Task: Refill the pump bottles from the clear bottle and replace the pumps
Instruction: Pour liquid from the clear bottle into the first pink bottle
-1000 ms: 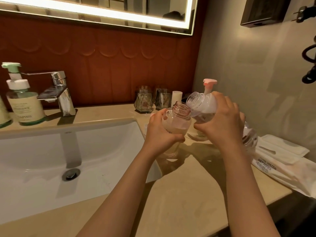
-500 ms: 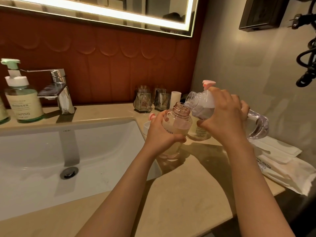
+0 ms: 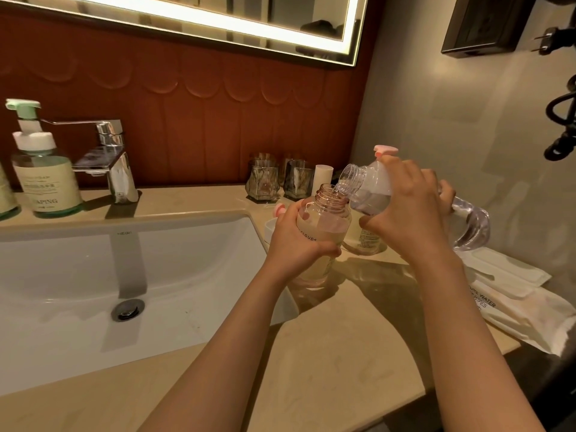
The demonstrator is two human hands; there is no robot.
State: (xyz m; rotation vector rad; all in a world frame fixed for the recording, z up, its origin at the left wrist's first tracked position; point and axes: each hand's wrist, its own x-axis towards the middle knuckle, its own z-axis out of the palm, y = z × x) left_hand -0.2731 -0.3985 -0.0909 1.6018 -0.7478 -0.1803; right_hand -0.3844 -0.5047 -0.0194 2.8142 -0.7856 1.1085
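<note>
Pouring under way at centre right of the frame: right hand [image 3: 405,213] wrapped round the clear bottle [image 3: 371,190], fingers clamped on its middle, bottle tipped nearly flat with its open neck just above and beside the mouth of the pump bottle [image 3: 322,226]. Left hand [image 3: 294,244] clasped round that pump bottle, fingers closed on its lower half, base near or on the bench [image 3: 327,353] just right of the sink [image 3: 124,275]; cannot tell whether touching. Pump off, threaded neck bare, pale liquid roughly two thirds up. Second pump bottle, pink pump [image 3: 385,150] fitted, partly hidden behind the right hand. Green pump bottle [image 3: 43,179] at far left beside the tap [image 3: 112,163].

Clear bottle likely thin, light and squeezable: best held mid-body, loosely, to avoid a surge. Pump bottle stiffer, probably slippery if wet; firm hold low on the body, neck kept free
</note>
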